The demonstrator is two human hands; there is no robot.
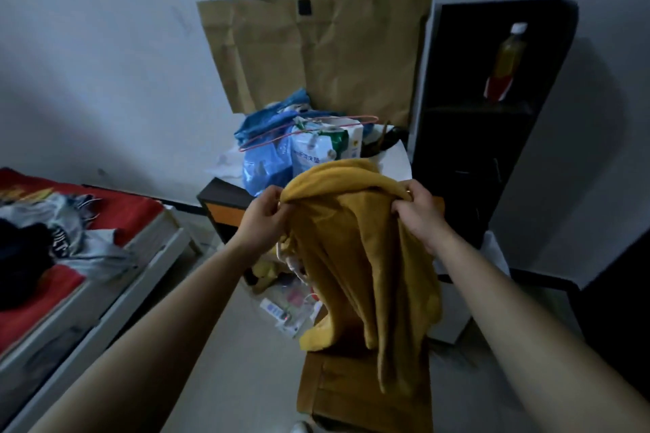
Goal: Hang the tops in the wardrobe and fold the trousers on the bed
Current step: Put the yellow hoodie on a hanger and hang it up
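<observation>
Both hands hold the mustard top (355,250) up at frame centre. The left hand (262,218) pinches its upper edge on the 9 o'clock side, and the right hand (420,216) bunches it at 3 o'clock, fingers curled into the cloth. The hem dangles toward the floor clutter (281,309) at 6 o'clock and could snag there. Freeing a hand for the pink hanger (334,117) at 12 o'clock would leave one pinch bearing the weight, so the top may slip. More clothes (59,239) wait on the bed (119,207) at 9 o'clock.
</observation>
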